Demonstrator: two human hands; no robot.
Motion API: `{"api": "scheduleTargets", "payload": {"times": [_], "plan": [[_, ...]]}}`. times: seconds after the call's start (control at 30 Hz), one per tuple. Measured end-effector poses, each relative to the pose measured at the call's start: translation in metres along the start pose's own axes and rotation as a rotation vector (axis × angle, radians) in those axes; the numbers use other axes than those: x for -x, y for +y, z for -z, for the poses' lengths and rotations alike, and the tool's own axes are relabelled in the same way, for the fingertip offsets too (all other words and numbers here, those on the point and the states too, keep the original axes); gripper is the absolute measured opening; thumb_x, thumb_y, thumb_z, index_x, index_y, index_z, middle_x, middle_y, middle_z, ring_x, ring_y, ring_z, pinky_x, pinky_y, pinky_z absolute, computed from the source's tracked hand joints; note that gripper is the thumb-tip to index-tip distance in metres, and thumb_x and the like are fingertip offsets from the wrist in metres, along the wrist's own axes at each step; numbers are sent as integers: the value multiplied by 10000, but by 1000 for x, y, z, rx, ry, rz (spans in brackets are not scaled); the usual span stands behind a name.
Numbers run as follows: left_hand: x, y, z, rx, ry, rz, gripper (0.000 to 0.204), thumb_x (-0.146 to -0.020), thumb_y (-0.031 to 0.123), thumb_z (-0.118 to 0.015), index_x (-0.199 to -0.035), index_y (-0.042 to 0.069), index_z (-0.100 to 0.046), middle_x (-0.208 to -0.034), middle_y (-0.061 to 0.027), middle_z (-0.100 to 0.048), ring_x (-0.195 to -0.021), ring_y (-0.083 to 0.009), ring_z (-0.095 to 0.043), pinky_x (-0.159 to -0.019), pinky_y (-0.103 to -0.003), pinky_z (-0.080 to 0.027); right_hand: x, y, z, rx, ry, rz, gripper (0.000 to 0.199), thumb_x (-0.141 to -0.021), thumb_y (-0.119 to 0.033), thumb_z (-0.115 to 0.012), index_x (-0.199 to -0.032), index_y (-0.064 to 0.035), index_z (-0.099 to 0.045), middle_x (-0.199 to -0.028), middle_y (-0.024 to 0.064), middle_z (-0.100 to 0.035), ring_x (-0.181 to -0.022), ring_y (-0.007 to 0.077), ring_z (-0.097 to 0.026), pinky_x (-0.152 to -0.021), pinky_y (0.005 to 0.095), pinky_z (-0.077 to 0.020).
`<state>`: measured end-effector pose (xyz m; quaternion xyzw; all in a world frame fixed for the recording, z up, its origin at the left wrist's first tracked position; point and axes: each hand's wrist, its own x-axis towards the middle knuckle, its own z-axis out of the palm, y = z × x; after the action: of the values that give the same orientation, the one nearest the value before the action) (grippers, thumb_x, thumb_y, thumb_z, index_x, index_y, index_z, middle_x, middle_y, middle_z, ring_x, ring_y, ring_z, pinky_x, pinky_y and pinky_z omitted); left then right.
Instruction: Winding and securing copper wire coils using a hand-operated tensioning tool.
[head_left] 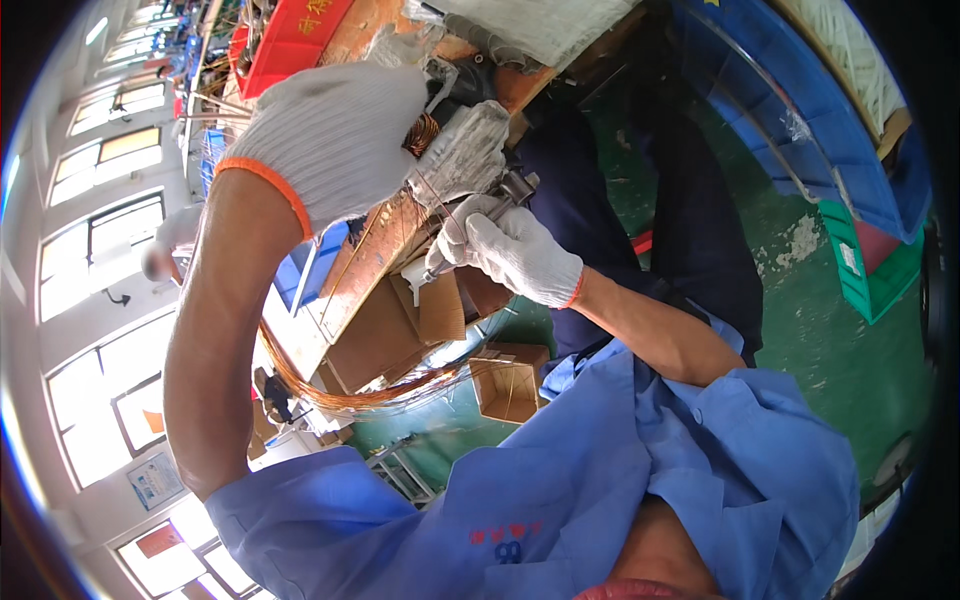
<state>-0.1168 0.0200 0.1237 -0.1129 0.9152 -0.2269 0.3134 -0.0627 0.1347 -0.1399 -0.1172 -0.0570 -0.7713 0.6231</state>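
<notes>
My left hand, in a white knit glove with an orange cuff, reaches over the wooden bench edge. Its soiled grey fingers are closed round a small copper wire coil, mostly hidden by the glove. A thin wire runs down from there toward my right hand, gloved the same way. That hand grips a grey metal tool with a thick round end at the top right and a narrower end at the lower left; its exact kind I cannot make out. The two hands are close together.
On the wooden bench stand a red bin and a blue bin. Open cardboard boxes and a long bundle of copper wire lie below. Large blue crates and a green crate are at the right.
</notes>
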Motion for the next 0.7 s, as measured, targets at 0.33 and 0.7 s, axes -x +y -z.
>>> {"api": "scheduleTargets", "payload": {"times": [0.33,0.7], "plan": [[28,-15,-23,289,39,162,424,-825,276,-728,-1191,69,-673,-1065,-177,-747,-1003,-373,-717,-897,-449,-553,17,-164,-37,2138,130,699,321,-864,-150,-788,-1154,-69,-679,-1054,128,-711,-952,367,-664,-820,454,-557],[48,-8,-63,679,307,240,508,-821,288,-805,-1242,34,-680,-1114,-181,-760,-1022,-327,-747,-905,-406,-575,-11,-78,-98,2118,162,383,402,-830,-165,-827,-1187,-110,-651,-868,60,-690,-761,316,-668,-686,445,-519]]}}
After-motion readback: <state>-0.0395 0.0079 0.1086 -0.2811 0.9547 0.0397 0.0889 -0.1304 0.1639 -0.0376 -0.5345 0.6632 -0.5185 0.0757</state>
